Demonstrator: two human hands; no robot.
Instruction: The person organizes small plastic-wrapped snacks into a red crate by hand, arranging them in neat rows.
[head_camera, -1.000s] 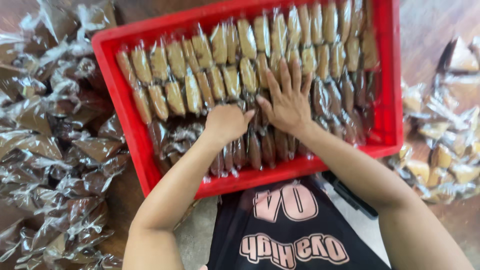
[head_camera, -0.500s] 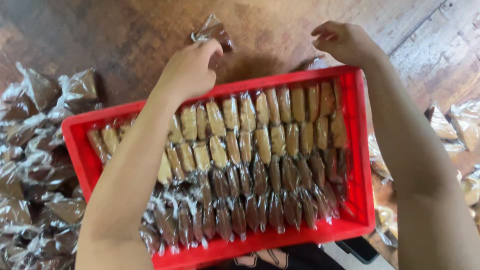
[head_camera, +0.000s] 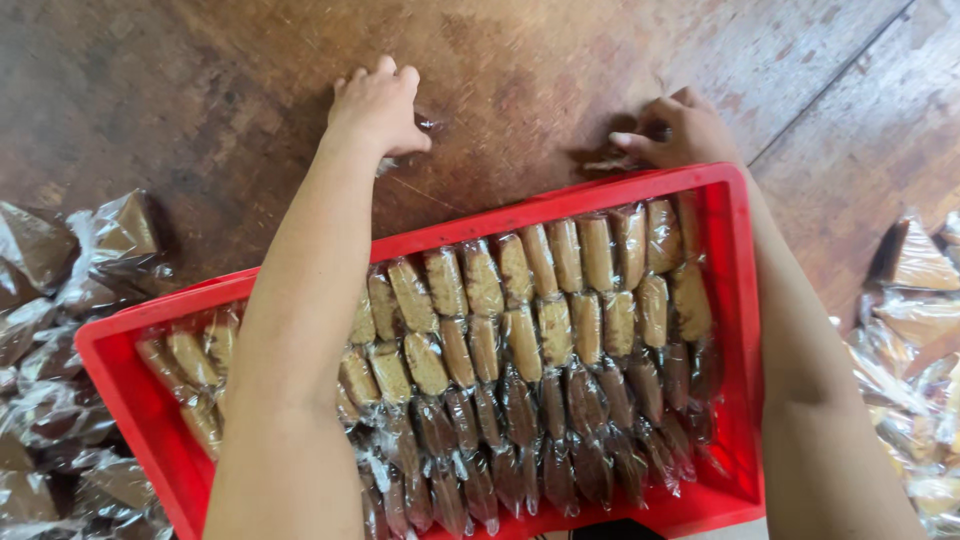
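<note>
Now you are reaching past the red tray of wrapped cakes to pick up loose packets on the table. Your left hand, at 11 o'clock from the tray, has its fingers curled down on a clear wrapped packet. Your right hand, at 1 o'clock, pinches a small wrapped piece. Next, I think, lift both and lay them in a row.

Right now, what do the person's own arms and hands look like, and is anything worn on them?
Both arms are bare as far as the view shows: no sleeves reach the forearms. The left hand and right hand wear no gloves, and no rings, watch or bands are visible. Fingernails look short and unpainted.
</note>
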